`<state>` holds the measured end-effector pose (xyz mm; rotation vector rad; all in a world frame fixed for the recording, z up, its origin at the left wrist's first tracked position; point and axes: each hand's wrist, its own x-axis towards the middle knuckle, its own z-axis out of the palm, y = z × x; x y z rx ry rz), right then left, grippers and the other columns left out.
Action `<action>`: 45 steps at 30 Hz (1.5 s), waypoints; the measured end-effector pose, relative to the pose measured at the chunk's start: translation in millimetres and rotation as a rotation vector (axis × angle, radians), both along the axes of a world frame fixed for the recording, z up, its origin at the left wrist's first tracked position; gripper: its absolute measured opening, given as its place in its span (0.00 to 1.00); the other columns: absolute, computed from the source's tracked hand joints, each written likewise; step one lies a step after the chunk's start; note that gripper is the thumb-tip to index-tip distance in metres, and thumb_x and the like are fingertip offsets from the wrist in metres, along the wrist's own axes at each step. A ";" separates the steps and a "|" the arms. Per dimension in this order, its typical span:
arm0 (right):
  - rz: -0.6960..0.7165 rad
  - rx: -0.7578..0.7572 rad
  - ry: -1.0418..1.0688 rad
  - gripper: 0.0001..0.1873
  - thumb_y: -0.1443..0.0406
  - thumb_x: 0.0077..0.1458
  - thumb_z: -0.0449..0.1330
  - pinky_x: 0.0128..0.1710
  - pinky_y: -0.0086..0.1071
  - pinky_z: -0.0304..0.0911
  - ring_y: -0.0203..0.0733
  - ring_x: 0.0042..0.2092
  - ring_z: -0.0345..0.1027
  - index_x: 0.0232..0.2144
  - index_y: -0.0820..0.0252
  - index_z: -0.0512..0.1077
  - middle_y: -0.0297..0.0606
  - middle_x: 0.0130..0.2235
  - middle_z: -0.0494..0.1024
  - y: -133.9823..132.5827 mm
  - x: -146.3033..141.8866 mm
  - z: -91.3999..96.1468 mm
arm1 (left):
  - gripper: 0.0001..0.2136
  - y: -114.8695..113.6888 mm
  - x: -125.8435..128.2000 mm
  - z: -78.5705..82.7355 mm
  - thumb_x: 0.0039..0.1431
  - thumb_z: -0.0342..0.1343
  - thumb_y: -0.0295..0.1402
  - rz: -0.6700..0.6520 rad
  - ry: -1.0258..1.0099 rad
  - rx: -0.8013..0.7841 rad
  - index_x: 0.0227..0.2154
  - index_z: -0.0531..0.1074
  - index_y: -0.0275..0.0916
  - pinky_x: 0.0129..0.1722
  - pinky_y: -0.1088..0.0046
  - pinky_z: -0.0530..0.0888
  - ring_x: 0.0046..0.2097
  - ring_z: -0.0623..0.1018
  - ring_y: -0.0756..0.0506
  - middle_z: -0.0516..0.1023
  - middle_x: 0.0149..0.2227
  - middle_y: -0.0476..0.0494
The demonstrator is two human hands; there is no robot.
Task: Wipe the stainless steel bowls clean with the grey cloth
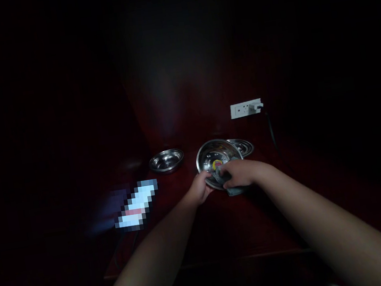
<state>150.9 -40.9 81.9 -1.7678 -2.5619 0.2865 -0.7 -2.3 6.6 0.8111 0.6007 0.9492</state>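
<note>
A shiny steel bowl (pixel 203 154) is tilted toward me, its inside facing my view. My left hand (pixel 200 188) grips its lower left rim, thumb over the edge. A grey-green cloth (pixel 235 190) is bunched in my right hand (pixel 240 173), which reaches over the bowl's lower right side. Part of the cloth lies inside the bowl and part hangs below the rim. A yellow and red patch (pixel 217 164), perhaps a sticker, shows on the bowl's inside. The fingertips of my right hand are partly hidden by the cloth.
On the dark red table (pixel 222 234), a shallow steel dish (pixel 166 161) stands to the left and another round steel piece (pixel 245 146) lies behind the bowl. A lit, pixelated screen (pixel 138 205) is at left. A wall socket (pixel 241 109) holds a plug with a hanging cable (pixel 270 130).
</note>
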 end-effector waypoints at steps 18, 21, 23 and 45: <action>0.231 0.238 0.291 0.13 0.68 0.50 0.54 0.48 0.38 0.59 0.44 0.44 0.67 0.38 0.58 0.73 0.40 0.40 0.75 11.2 23.6 -52.1 | 0.16 -0.5 1.2 -1.7 0.41 0.51 0.27 -0.047 0.079 0.029 0.36 0.71 0.31 0.34 0.68 0.72 0.31 0.75 0.45 0.77 0.30 0.41; 0.244 0.218 0.287 0.13 0.69 0.49 0.55 0.48 0.37 0.59 0.44 0.44 0.67 0.38 0.58 0.73 0.39 0.40 0.75 11.7 24.5 -54.3 | 0.16 -1.9 1.3 -2.0 0.41 0.51 0.27 -0.055 0.099 0.051 0.36 0.71 0.32 0.30 0.70 0.71 0.28 0.74 0.46 0.76 0.28 0.43; 0.242 0.211 0.288 0.12 0.68 0.48 0.56 0.48 0.37 0.59 0.44 0.45 0.66 0.38 0.58 0.73 0.39 0.40 0.75 11.2 24.3 -54.8 | 0.15 -2.6 1.3 -1.8 0.41 0.51 0.28 -0.058 0.118 0.064 0.36 0.70 0.32 0.27 0.71 0.71 0.26 0.74 0.47 0.76 0.26 0.44; 0.188 0.155 0.372 0.10 0.65 0.48 0.58 0.41 0.36 0.63 0.42 0.39 0.69 0.36 0.58 0.74 0.38 0.37 0.77 10.6 21.2 -56.4 | 0.12 -3.1 1.6 0.9 0.40 0.52 0.26 -0.085 0.146 0.081 0.32 0.71 0.33 0.30 0.73 0.71 0.27 0.73 0.48 0.74 0.25 0.45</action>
